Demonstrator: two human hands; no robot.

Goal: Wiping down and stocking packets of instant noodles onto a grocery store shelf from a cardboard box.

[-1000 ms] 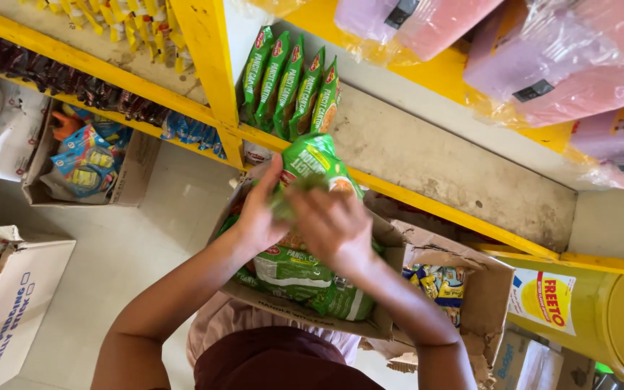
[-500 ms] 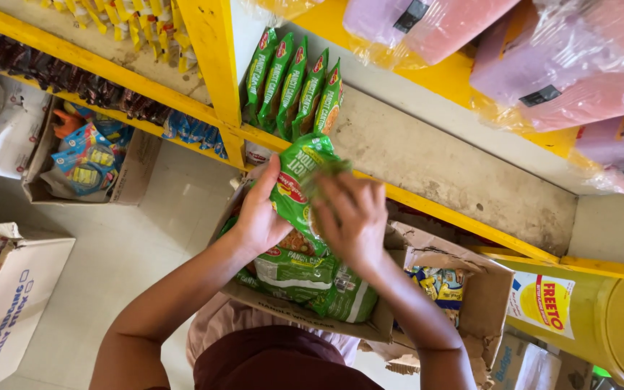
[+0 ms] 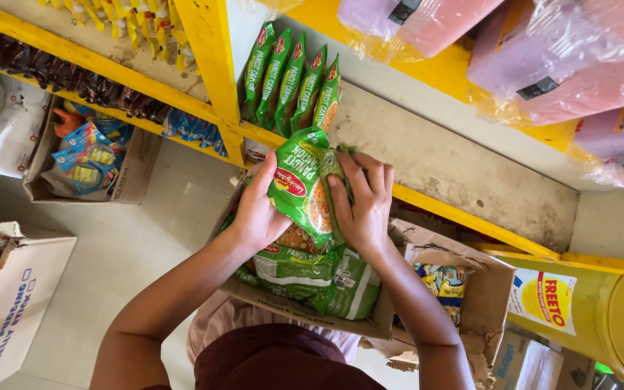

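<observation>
Green, glossy plastic fills the middle of my view: a green noodle packet (image 3: pixel 305 189) held up between both hands, just in front of the yellow-edged concrete shelf (image 3: pixel 456 162). My left hand (image 3: pixel 258 209) cups its left edge, fingers curled round the side and thumb across the face. My right hand (image 3: pixel 364 206) presses on the right edge, fingers (image 3: pixel 370 177) spread over the top corner, so both hands are clamped on the packet. Both forearms rise from the bottom of the frame and meet there.

Below the hands I see an open brown cardboard box (image 3: pixel 427 253) holding more green packets (image 3: pixel 312 278) lying flat and, to the right, some yellow and blue packets (image 3: pixel 438 278). Far on the shelf, a row of five upright green packets (image 3: pixel 294 83) leans against the yellow post (image 3: pixel 211 58). On the floor at left sits another cardboard box (image 3: pixel 135 170) of colourful snack bags (image 3: pixel 88 155).
</observation>
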